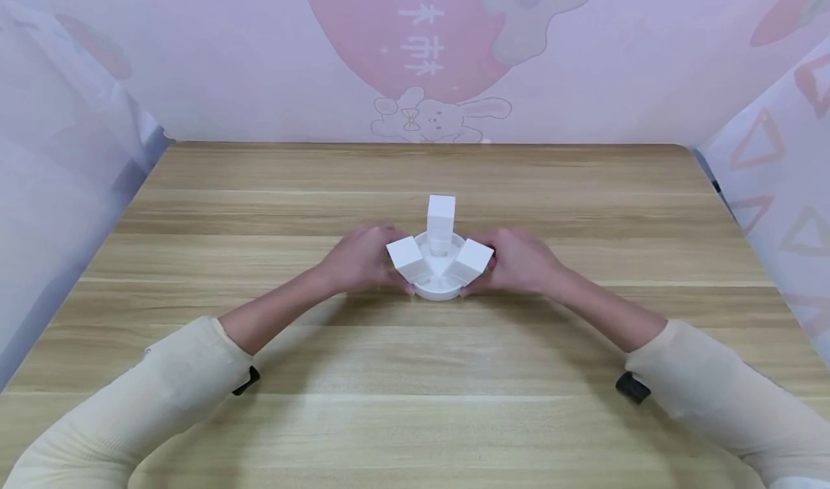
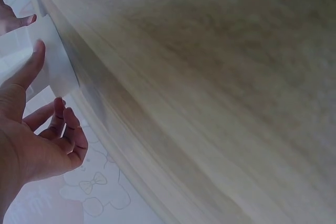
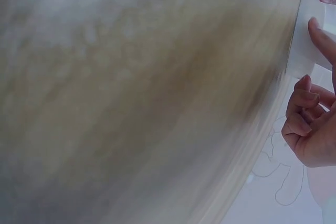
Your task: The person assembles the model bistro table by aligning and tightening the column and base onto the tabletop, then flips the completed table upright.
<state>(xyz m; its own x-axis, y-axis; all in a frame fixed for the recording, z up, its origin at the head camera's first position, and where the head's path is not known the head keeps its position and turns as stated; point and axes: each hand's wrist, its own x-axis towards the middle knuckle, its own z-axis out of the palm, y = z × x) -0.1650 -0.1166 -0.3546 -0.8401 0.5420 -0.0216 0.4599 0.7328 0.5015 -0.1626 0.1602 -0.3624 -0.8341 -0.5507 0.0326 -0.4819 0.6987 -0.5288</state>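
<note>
A white round stand (image 1: 438,294) with a raised rim sits in the middle of the table. Three white square-topped blocks rise from it: a back block (image 1: 441,215), a left block (image 1: 408,257) and a right block (image 1: 472,258), the front two leaning outward. My left hand (image 1: 363,260) grips the stand's left side, thumb toward me and fingers behind. On the opposite side my right hand (image 1: 519,262) holds it the same way. The left wrist view shows the left thumb (image 2: 35,61) against the white wall (image 2: 60,69). In the right wrist view, the right thumb (image 3: 321,38) presses it too.
The wood-grain table (image 1: 415,417) spreads around the stand. A pale printed backdrop (image 1: 227,57) rises behind its far edge, with similar sheets at both sides. Small black pieces (image 1: 632,387) show under both sleeves.
</note>
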